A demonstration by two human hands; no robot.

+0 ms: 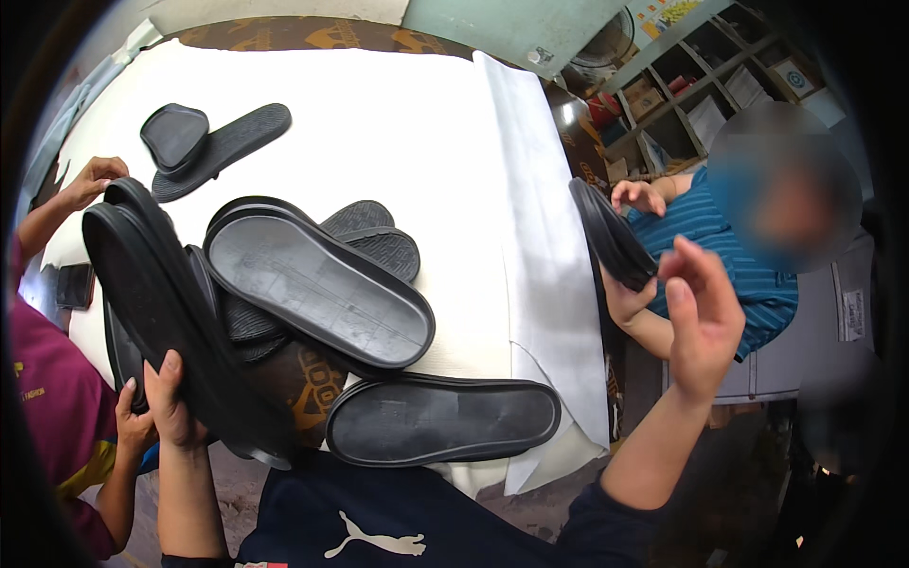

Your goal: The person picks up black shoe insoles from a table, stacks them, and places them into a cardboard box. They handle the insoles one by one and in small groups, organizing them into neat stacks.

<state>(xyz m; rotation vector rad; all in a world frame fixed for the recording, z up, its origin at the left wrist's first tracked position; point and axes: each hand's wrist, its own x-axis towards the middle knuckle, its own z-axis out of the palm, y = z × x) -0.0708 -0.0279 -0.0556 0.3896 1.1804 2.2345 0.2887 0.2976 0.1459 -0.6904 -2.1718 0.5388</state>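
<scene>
Black sole stack (156, 293), nearest the camera, is sitting in the left hand (178, 417), thumb pressing its side, other fingers mostly hidden behind; the hand is grasping it near the lower end. The stack is hanging over the left part of the near edge of the white-covered table (426, 142). Holding it well is probably meaning thumb firm, rims flush, long end balanced so layers aren't slipping. Long axis is running diagonally, upper end pointing to the table's left edge, lower end pointing toward the wearer's navy shirt (407, 511); can't tell toe from heel. Right hand (703, 317) is holding nothing, lifted beyond the right edge, fingers loosely curling. Just beside the stack, a large grey-lined sole (317, 284) is lying hollow side up, slanting toward the near edge; another sole (445, 421) is lying along that edge, roughly sideways. Two smaller sole pieces (222, 151) are overlapping near the far left corner. At the left edge, a co-worker's hand (99, 175) is staying close to the stack's upper end, contact unclear. Off the right edge, a person in a striped blue shirt (705, 227) is holding black soles (615, 237).
</scene>
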